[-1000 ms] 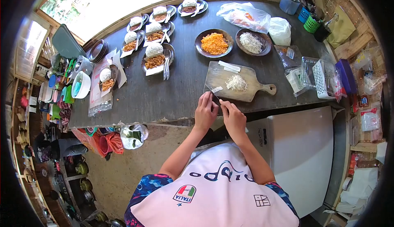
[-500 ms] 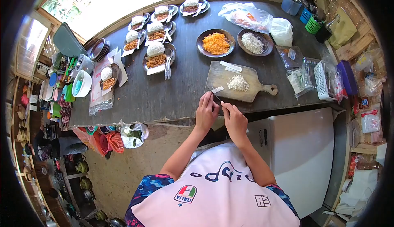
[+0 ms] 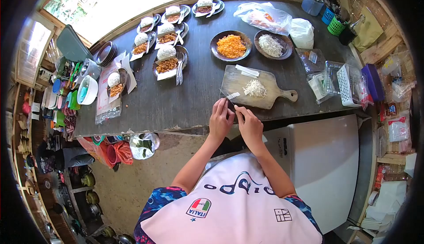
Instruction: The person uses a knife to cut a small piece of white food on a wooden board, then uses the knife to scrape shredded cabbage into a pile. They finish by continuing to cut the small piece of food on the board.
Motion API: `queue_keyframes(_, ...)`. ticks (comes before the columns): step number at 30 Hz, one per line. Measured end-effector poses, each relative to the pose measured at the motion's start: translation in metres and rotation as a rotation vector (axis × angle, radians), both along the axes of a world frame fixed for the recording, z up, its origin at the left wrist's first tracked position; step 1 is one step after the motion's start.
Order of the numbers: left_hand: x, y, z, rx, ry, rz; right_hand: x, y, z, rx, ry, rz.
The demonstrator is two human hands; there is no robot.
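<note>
My right hand (image 3: 248, 127) is closed round the handle of a knife (image 3: 229, 103), whose thin blade slants up to the left over the near-left corner of the wooden cutting board (image 3: 270, 100). My left hand (image 3: 221, 121) is beside the blade with fingers curled together; they hide whatever they hold. Just right of the blade lies a small white vegetable piece (image 3: 233, 95). A heap of thin white shreds (image 3: 255, 88) sits mid-board, and white strips (image 3: 247, 71) lie near its far edge.
Behind the board stand a plate of orange shreds (image 3: 231, 46) and a plate of white shreds (image 3: 271, 45). Several plates of rice and diced food (image 3: 167, 65) fill the left side. Plastic containers (image 3: 347, 85) are at right, beside plastic bags (image 3: 302, 33). The table's front edge (image 3: 185, 130) is close.
My right hand has shifted slightly left and closer to my left hand, with the knife in it. The view has shifted a little; the food and board look otherwise the same.
</note>
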State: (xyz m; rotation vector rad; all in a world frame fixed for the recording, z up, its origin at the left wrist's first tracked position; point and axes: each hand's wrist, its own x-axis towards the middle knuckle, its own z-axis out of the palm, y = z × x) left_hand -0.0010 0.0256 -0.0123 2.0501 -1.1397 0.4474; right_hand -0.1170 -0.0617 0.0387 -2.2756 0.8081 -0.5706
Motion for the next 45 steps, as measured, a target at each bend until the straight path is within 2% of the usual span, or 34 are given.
queue_keyframes(11,0.0,0.001,0.002,0.008,0.003,0.001,0.006,0.004,-0.003,-0.017,0.022,-0.005)
queue_keyframes(17,-0.001,0.001,-0.002,-0.001,0.013,0.01,-0.007,0.008,0.009,0.072,0.062,-0.028)
queue_keyframes(26,0.0,0.0,-0.001,-0.009,0.025,0.012,0.0,0.006,0.001,0.028,-0.034,-0.02)
queue_keyframes(32,-0.001,0.0,0.003,-0.032,0.045,0.011,0.008,0.003,0.005,0.091,0.072,-0.017)
queue_keyframes(38,0.0,0.001,0.003,-0.036,0.041,0.008,0.003,0.005,0.002,0.031,-0.041,-0.014)
queue_keyframes(45,0.0,0.002,0.002,-0.031,0.046,0.009,0.004,0.003,0.001,0.058,-0.01,-0.002)
